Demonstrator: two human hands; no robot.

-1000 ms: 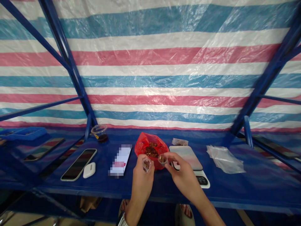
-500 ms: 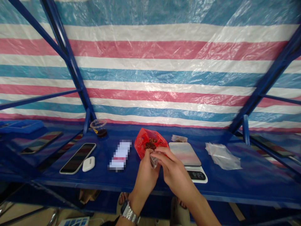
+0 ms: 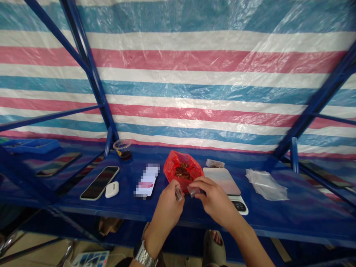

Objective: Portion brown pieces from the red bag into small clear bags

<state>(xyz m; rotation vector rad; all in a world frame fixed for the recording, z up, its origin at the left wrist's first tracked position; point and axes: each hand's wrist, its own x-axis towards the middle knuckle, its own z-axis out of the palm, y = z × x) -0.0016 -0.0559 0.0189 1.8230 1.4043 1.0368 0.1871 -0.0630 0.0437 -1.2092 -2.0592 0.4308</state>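
Close to the shelf's front edge, my left hand (image 3: 169, 205) is closed on a small clear plastic bag (image 3: 178, 193). My right hand (image 3: 215, 198) pinches another piece of clear plastic (image 3: 193, 191) between thumb and fingers; whether both pieces belong to one bag I cannot tell. Just beyond the hands stands an open red bag (image 3: 170, 165) holding reddish-brown dried bits (image 3: 183, 171). To its right lies a kitchen scale (image 3: 222, 180), partly covered by my right hand. Behind the scale is a small filled clear packet (image 3: 215, 163).
Flat clear bags (image 3: 267, 185) lie at right. Leftward are a lit phone (image 3: 147, 180), a white earphone case (image 3: 112, 189), a dark phone (image 3: 100, 182) and a plastic cup (image 3: 123, 150) with dark liquid. Blue posts (image 3: 97, 85) rise on both sides before striped sheeting.
My hands have moved apart, the left one slightly back toward me and the right one to the right. Clear plastic now shows separately in each. The whole view has shifted slightly.
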